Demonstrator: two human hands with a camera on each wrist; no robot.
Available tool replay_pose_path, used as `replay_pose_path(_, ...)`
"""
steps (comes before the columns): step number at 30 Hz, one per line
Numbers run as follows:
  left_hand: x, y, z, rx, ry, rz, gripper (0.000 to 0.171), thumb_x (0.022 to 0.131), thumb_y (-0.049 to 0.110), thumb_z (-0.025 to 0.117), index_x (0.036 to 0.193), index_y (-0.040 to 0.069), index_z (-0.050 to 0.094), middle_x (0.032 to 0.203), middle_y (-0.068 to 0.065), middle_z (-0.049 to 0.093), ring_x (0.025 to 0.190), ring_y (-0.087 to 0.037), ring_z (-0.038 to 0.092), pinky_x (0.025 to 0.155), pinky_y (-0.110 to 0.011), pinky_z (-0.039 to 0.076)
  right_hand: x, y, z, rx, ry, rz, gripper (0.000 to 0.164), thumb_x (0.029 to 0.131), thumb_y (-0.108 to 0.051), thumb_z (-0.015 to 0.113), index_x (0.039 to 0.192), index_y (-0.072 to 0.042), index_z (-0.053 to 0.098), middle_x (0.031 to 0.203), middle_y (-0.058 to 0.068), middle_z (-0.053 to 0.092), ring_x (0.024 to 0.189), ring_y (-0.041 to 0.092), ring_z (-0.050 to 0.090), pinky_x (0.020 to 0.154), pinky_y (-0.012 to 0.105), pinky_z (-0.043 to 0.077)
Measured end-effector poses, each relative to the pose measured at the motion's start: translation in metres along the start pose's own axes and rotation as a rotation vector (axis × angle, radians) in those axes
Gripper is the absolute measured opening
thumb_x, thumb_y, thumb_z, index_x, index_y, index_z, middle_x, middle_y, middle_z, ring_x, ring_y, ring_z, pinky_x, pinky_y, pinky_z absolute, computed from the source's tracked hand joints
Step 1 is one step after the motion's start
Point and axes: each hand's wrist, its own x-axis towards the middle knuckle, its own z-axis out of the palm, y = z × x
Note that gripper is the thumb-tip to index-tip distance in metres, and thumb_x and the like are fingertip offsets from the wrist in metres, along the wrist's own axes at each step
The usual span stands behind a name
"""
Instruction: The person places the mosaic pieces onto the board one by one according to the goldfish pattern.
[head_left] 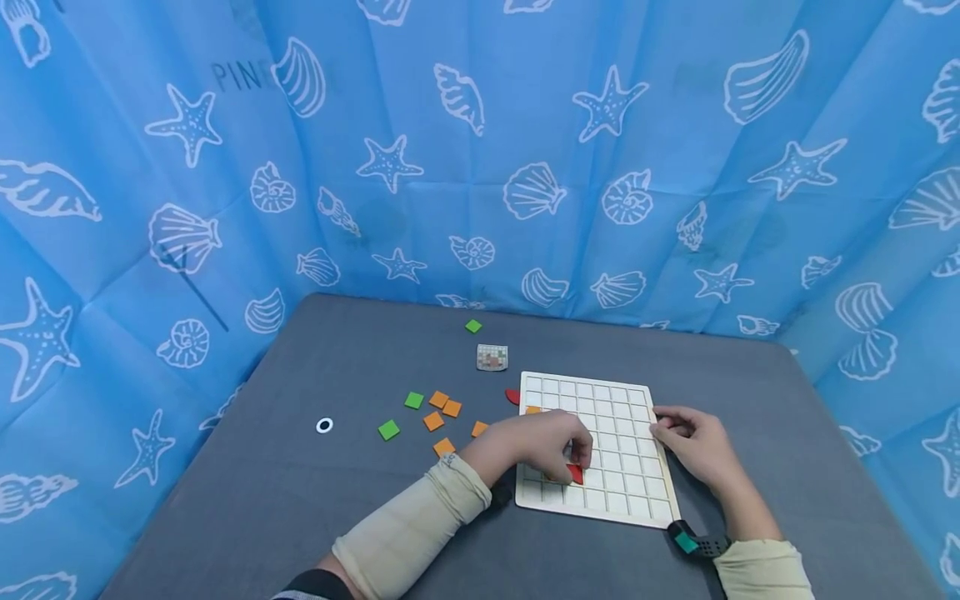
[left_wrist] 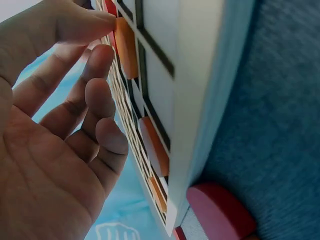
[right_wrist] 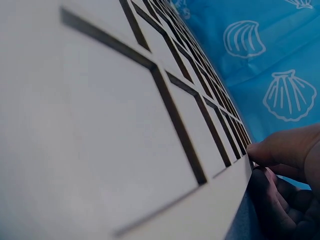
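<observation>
A white grid board (head_left: pixel 626 479) lies on the table with raised lines around its square cells. Over its lower left part is my left hand (head_left: pixel 551 439), fingers bent, thumb and fingertips pinching a small red piece (head_left: pixel 575 473) close against the cells. In the left wrist view the thumb (left_wrist: pixel 92 25) meets the red piece (left_wrist: pixel 110 7), beside an orange tile (left_wrist: pixel 127 49) set in a cell. Farther along that side sits another orange tile (head_left: pixel 533 409). My right hand (head_left: pixel 697 437) grips the board's right edge, its thumb (right_wrist: pixel 270 150) at the rim and the other fingers curled below.
Left of the board lie several loose orange tiles (head_left: pixel 433 421) and green tiles (head_left: pixel 388 430). A rounded red piece (head_left: pixel 512 396) is by its left edge. Farther back are a small patterned card (head_left: pixel 492 357) and a green tile (head_left: pixel 473 326). A white ring (head_left: pixel 324 425) lies far left.
</observation>
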Motion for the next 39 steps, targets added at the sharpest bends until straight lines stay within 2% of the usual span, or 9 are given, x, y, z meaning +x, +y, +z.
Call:
replay_pose_path(8,-0.001,-0.003,0.004,0.022,0.018,0.007,0.011,0.089,0.006,0.079,0.094,0.015,0.075,0.085,0.009,0.065,0.076,-0.001,0.054,0.069,-0.014,0.046,-0.001,-0.002,0.001,-0.001,0.006,0.016,0.039,0.101,-0.013,0.071,0.134,0.007,0.067,0.105,0.015,0.069,0.080,0.009,0.056,0.065,0.023,0.047)
replay_pose_path(23,-0.005,0.000,0.005,0.049,0.044,0.005,0.013,0.092,0.004,0.077,0.098,0.016,0.079,0.087,0.012,0.068,0.076,-0.001,0.056,0.070,-0.013,0.047,0.002,0.000,0.003,-0.005,0.030,0.018,0.037,0.100,-0.010,0.071,0.133,0.008,0.067,0.104,0.016,0.070,0.080,0.009,0.057,0.065,0.021,0.048)
replay_pose_path(33,-0.008,0.003,0.007,0.074,0.061,0.001,0.013,0.093,0.004,0.076,0.098,0.016,0.078,0.087,0.011,0.068,0.078,-0.001,0.055,0.071,-0.013,0.046,0.002,-0.002,0.003,-0.015,0.021,0.030,0.038,0.101,-0.014,0.071,0.133,0.007,0.067,0.105,0.015,0.070,0.080,0.009,0.056,0.064,0.022,0.047)
replay_pose_path(39,-0.013,-0.002,0.006,0.058,0.091,-0.011,0.015,0.092,0.006,0.075,0.101,0.017,0.079,0.092,0.011,0.068,0.080,-0.002,0.056,0.073,-0.014,0.047,0.003,-0.002,0.002,-0.016,0.027,0.021,0.039,0.101,-0.014,0.070,0.133,0.008,0.067,0.105,0.016,0.070,0.080,0.010,0.057,0.064,0.021,0.047)
